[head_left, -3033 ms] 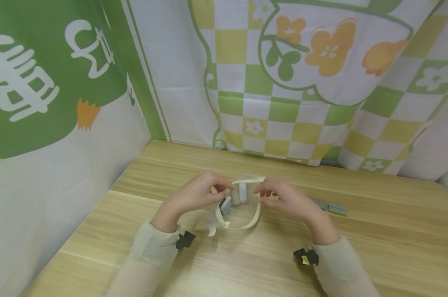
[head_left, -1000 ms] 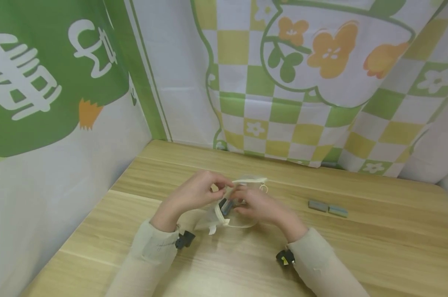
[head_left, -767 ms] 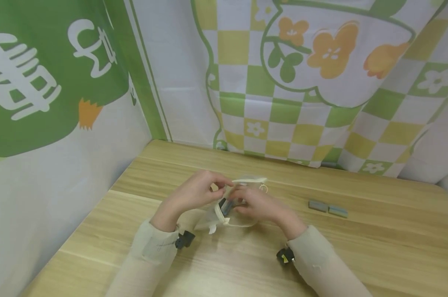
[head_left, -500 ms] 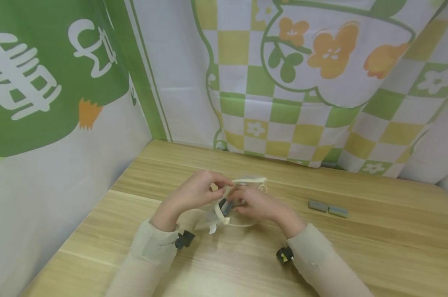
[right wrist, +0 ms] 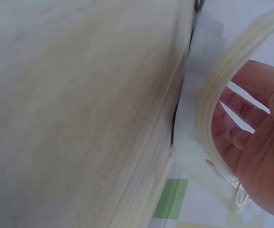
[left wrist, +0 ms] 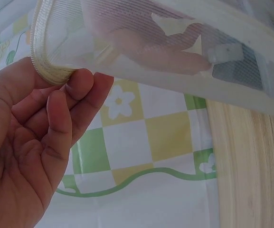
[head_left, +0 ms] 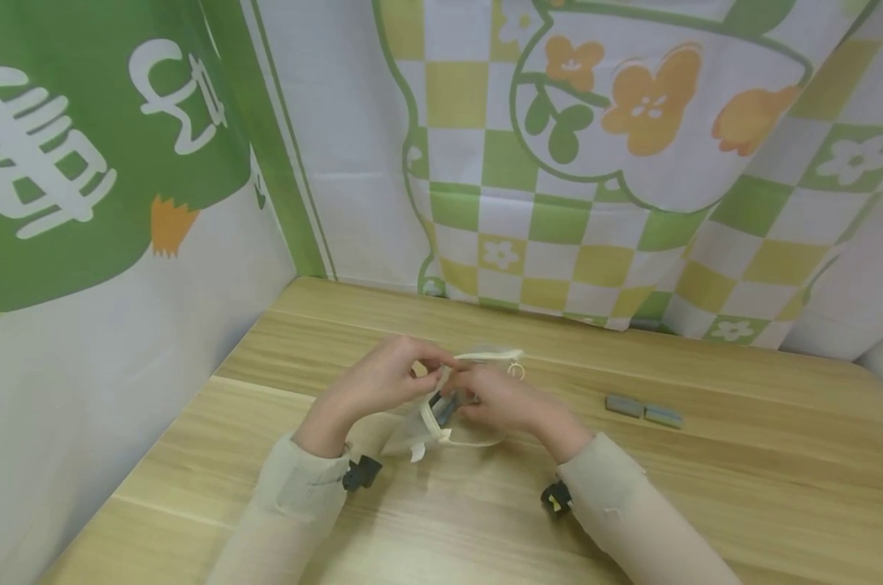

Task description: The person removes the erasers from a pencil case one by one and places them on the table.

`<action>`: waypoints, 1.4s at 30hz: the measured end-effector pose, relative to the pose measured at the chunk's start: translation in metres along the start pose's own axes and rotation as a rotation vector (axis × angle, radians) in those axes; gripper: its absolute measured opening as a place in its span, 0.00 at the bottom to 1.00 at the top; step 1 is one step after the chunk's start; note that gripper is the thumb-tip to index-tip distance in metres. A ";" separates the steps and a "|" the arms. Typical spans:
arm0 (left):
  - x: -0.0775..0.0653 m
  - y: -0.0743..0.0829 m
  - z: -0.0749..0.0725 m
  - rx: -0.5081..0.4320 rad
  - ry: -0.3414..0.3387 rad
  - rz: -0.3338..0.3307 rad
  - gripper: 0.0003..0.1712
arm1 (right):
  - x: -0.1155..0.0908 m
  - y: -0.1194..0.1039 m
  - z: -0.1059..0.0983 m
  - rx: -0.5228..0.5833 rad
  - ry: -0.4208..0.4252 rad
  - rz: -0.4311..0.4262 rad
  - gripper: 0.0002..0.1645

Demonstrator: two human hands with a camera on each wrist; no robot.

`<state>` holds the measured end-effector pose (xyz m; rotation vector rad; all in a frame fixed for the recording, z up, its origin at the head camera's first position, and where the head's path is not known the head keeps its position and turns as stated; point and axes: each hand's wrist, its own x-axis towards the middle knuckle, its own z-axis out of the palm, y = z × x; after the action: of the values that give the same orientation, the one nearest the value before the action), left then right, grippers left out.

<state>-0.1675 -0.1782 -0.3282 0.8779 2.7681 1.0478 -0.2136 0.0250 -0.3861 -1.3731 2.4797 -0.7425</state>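
A see-through mesh zip pouch (head_left: 488, 355) with a cream zipper edge stands unzipped on the table. My left hand (head_left: 390, 374) pinches the left side of its zipper edge (left wrist: 51, 71), as the left wrist view shows. My right hand (head_left: 503, 398) reaches over the right edge into the opening, fingers bent. Inside, by its fingertips, sit a grey-blue block (head_left: 447, 410) and a dark piece (left wrist: 236, 76). Through the mesh, a fingertip lies right at a small pale piece (left wrist: 225, 52). I cannot tell whether the right fingers grip it. A zipper ring (head_left: 516, 371) hangs at the far right corner.
Two small grey-green blocks (head_left: 624, 405) lie end to end on the wooden table (head_left: 741, 479), right of the pouch. A white tag (head_left: 417, 452) sticks out at the pouch's near left. Patterned curtains (head_left: 551, 244) hang along the table's back and left.
Since three seconds ago my right hand has moved left from the pouch's right edge into its opening, covering a white piece inside and uncovering the zipper ring. My left hand keeps its place.
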 end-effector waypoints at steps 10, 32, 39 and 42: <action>0.001 0.000 -0.002 0.038 0.011 0.017 0.16 | 0.006 0.000 0.002 -0.046 0.046 -0.028 0.17; 0.001 -0.002 -0.003 0.052 0.013 0.023 0.16 | 0.008 0.003 0.005 -0.087 0.056 -0.036 0.12; -0.001 -0.003 -0.002 0.035 0.010 0.009 0.16 | 0.008 0.000 0.008 -0.078 0.051 -0.027 0.11; -0.001 -0.003 -0.002 0.026 0.009 0.007 0.16 | 0.008 0.000 0.008 -0.081 0.045 -0.023 0.10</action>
<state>-0.1684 -0.1820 -0.3291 0.8893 2.7942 1.0211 -0.2146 0.0159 -0.3929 -1.4306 2.5587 -0.6918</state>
